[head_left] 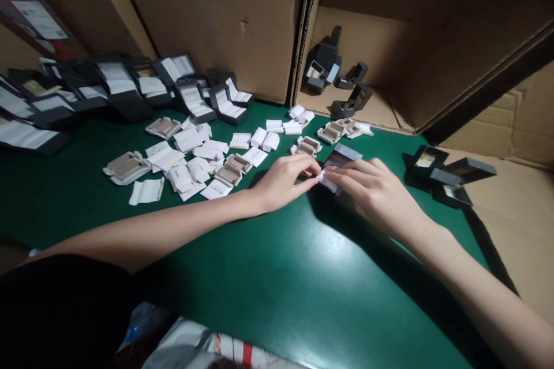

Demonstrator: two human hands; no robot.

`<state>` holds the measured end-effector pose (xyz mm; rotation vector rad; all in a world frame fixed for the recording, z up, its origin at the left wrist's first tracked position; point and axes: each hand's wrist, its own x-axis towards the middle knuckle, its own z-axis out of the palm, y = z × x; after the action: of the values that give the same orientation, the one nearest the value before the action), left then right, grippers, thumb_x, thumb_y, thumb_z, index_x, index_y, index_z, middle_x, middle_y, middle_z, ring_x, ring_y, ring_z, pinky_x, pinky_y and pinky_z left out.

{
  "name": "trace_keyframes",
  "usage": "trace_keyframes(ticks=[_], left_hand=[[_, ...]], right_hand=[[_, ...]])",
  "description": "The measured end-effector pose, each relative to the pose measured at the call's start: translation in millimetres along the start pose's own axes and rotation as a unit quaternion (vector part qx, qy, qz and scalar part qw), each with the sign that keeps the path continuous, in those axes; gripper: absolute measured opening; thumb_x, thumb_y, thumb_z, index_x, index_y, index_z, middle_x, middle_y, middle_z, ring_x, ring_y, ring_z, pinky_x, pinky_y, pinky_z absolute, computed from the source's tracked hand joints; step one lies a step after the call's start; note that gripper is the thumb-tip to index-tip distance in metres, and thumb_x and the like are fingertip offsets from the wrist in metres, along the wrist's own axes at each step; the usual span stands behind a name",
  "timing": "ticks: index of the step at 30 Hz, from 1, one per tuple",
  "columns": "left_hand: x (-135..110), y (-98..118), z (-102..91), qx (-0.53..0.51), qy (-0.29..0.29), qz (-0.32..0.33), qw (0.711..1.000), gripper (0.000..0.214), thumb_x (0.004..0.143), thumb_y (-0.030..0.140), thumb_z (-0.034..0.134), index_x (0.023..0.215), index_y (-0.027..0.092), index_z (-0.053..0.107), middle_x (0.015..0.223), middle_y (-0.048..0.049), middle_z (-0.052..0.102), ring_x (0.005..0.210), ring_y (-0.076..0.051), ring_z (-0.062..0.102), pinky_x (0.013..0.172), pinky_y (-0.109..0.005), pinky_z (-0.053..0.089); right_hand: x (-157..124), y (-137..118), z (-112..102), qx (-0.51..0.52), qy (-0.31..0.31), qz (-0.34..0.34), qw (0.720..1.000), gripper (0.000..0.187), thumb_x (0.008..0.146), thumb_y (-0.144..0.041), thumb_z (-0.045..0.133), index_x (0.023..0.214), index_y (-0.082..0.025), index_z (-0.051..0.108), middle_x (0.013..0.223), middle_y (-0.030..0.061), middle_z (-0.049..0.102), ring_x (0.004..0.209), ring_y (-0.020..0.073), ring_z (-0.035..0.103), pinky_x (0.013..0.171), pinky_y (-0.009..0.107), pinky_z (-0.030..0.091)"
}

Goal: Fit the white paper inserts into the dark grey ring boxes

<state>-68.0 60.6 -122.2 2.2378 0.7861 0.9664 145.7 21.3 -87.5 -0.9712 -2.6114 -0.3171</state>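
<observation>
My left hand (283, 180) and my right hand (373, 191) meet over the green table. Between their fingertips is a small white piece (321, 176), perhaps a folded paper or card insert; its exact kind is too small to make out. An opened dark hinged box (344, 152) stands right behind and under my right fingers, which hide most of it. Both hands are closed in a pinch. To the left of my left hand lie several loose white card inserts (187, 140), some turned over to show a brown padded side (234, 169).
Several opened black boxes with white linings (193, 102) line the back left. A large cardboard carton (359, 28) lies open at the back right, with several empty-looking dark boxes (351, 101) in it. More dark boxes (450, 172) sit at the right edge of the green table (277, 276).
</observation>
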Motion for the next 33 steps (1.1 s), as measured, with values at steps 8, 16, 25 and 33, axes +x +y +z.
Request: trace_keyframes(ticks=[8,16,25,33], left_hand=[[0.9,-1.7,0.0,0.036,0.006,0.021,0.999,0.01,0.086,0.013,0.056,0.093,0.014,0.063,0.097,-0.0061,0.065,0.087,-0.016,0.063,0.081,-0.03,0.054],[2.0,-1.7,-1.2,0.043,0.017,0.02,0.999,0.017,0.085,0.008,0.055,0.096,0.013,0.066,0.099,-0.0063,0.067,0.091,-0.016,0.064,0.082,-0.029,0.052],[4.3,0.3,-5.8,0.041,0.028,-0.01,0.999,0.014,0.082,0.007,0.057,0.088,0.014,0.068,0.09,-0.0039,0.068,0.082,-0.015,0.064,0.07,-0.025,0.052],[2.6,-3.4,-4.3,0.048,0.029,0.027,0.998,0.017,0.082,0.007,0.056,0.086,0.014,0.071,0.093,-0.0056,0.07,0.086,-0.016,0.066,0.078,-0.029,0.055]], right_hand=[[-1.1,19.1,0.9,-0.046,0.055,0.034,0.997,0.019,0.088,-0.019,0.056,0.102,-0.026,0.066,0.152,0.0064,0.032,0.137,0.0366,0.029,0.098,0.056,0.036],[-3.6,25.0,5.9,0.109,0.024,0.049,0.993,0.017,0.09,-0.021,0.052,0.1,-0.02,0.065,0.145,0.0128,0.038,0.121,0.0287,0.053,0.091,0.044,0.053],[0.9,13.5,-2.6,0.105,0.018,0.052,0.993,0.018,0.089,-0.024,0.053,0.1,-0.02,0.068,0.145,0.0133,0.039,0.121,0.03,0.054,0.094,0.044,0.053],[1.7,6.4,0.2,0.078,0.022,0.079,0.994,0.017,0.089,-0.024,0.053,0.1,-0.02,0.066,0.137,0.0146,0.046,0.118,0.0303,0.055,0.09,0.045,0.053]])
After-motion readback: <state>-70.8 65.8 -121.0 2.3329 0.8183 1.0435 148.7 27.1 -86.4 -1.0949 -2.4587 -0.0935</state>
